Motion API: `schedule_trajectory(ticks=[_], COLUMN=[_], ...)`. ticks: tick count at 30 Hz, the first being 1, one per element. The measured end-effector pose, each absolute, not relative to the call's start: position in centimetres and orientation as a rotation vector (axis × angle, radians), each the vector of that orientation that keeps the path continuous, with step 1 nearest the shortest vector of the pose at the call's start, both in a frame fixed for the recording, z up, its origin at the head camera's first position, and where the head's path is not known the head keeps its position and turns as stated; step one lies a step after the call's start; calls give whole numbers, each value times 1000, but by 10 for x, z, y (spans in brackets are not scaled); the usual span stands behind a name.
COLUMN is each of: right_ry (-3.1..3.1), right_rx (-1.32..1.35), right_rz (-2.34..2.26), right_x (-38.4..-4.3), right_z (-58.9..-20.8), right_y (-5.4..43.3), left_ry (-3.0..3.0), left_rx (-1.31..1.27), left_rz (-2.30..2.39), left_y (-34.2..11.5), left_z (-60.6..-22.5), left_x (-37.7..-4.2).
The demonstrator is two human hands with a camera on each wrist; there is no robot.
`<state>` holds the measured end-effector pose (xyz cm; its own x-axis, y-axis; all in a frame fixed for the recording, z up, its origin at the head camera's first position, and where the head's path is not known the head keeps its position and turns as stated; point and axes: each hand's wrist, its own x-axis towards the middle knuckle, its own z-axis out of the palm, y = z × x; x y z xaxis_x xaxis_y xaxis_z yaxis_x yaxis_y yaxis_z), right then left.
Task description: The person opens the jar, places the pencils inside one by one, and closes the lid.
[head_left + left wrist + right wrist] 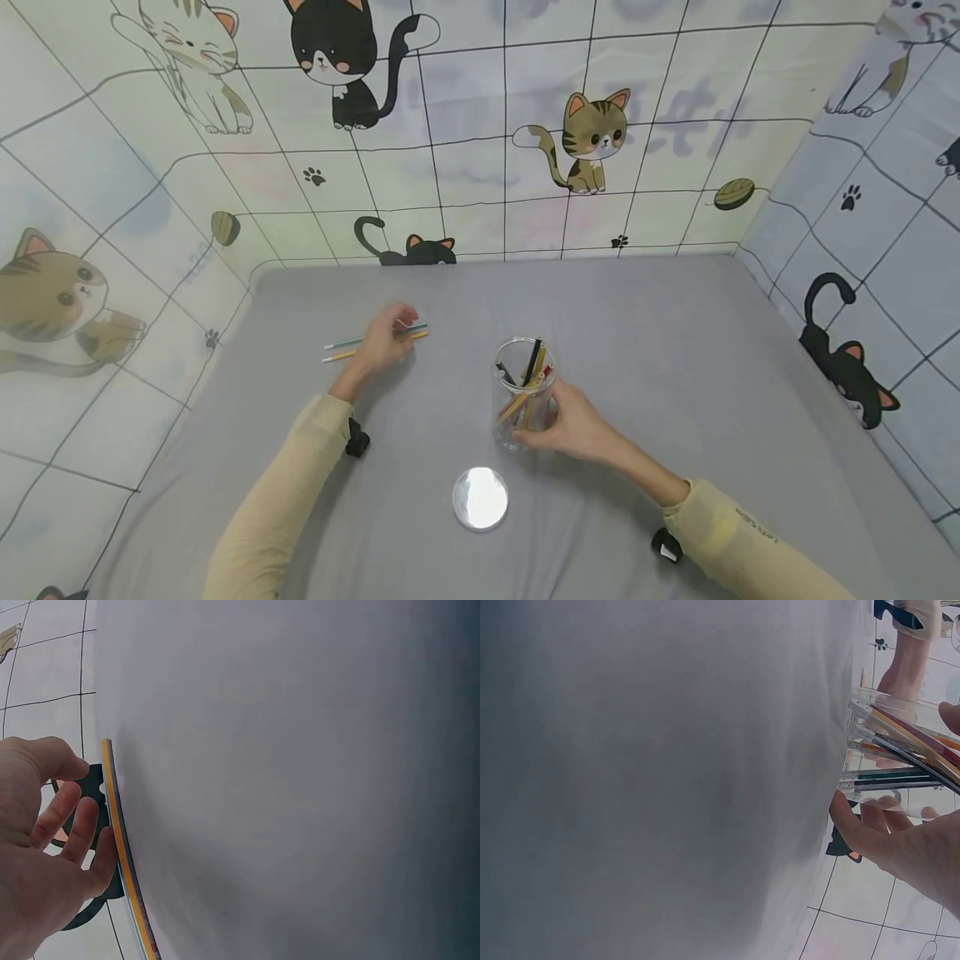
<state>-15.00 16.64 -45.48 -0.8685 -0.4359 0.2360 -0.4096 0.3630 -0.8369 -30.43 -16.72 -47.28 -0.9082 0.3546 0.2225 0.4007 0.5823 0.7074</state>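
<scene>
On the left side of the grey cloth, a teal pencil (pixel 343 343) and a yellow pencil (pixel 340 357) lie side by side. My left hand (pixel 385 340) is over their right part, its thumb and fingers apart; the left wrist view shows the fingers next to the yellow pencil (pixel 127 868), though whether they touch it I cannot tell. A clear jar (pixel 504 414) stands upright at the middle, with several pencils (pixel 534 367) leaning in it. My right hand (pixel 573 423) grips the jar's lower right side, fingers curled behind it. Pencil ends (pixel 892 776) show through its wall in the right wrist view.
A round clear lid (pixel 480 498) lies flat on the cloth in front of the jar. The grey cloth (pixel 637 333) covers the table. Walls of cat-printed fabric (pixel 472 100) rise behind and on both sides.
</scene>
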Motion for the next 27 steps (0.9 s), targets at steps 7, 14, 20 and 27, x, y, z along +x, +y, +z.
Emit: schedule_trajectory(ticks=[7,14,20,27], right_ry=[2561,2561,2577,2579], right_rx=[-772,-761,-759,-780], right_rz=[-1573,-1587,-1550,-1547], right_x=[-150,-149,-149,-149], right_z=[-456,-455,-455,-455], right_y=[167,166,167,167], left_ry=[-2800,-2833,-2864,-2893], left_rx=[-615,-651,-707,-750], left_rz=[-1184,-1100,-970,-908], left_y=[-167,-166,-165,-161], left_z=[-474,-477,-479,-478], left_x=[-306,-308,-310,-309])
